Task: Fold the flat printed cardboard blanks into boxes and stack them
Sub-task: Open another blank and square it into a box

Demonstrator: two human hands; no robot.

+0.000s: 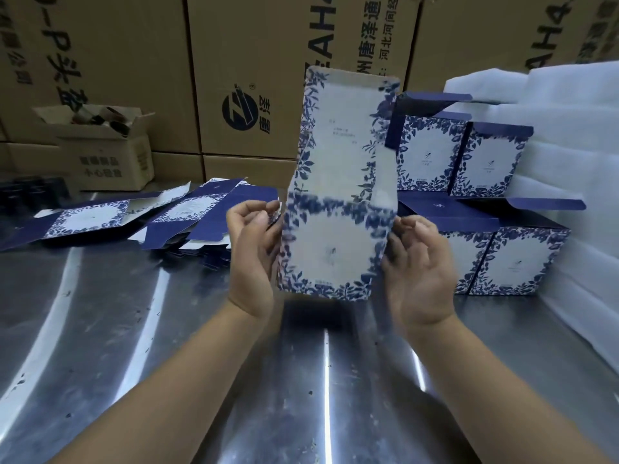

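Blue-&-white floral flat cardboard blank (336,202) upright over shiny steel surface (134,346), L hand (251,252) & R hand (418,272) gripping its side edges w/ curled fingers.

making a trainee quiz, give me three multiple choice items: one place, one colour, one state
1. Where is the pile of flat printed cardboard blanks? A left side of the steel table B on the floor C in cartons
2. On the folded blue-and-white boxes, the lid flaps are A red B dark blue C green
3. The tall blue-and-white printed blank is A crushed B lying on the table C held upright
A, it lies past the left hand; B, flaps look navy; C, the right hand holds it too
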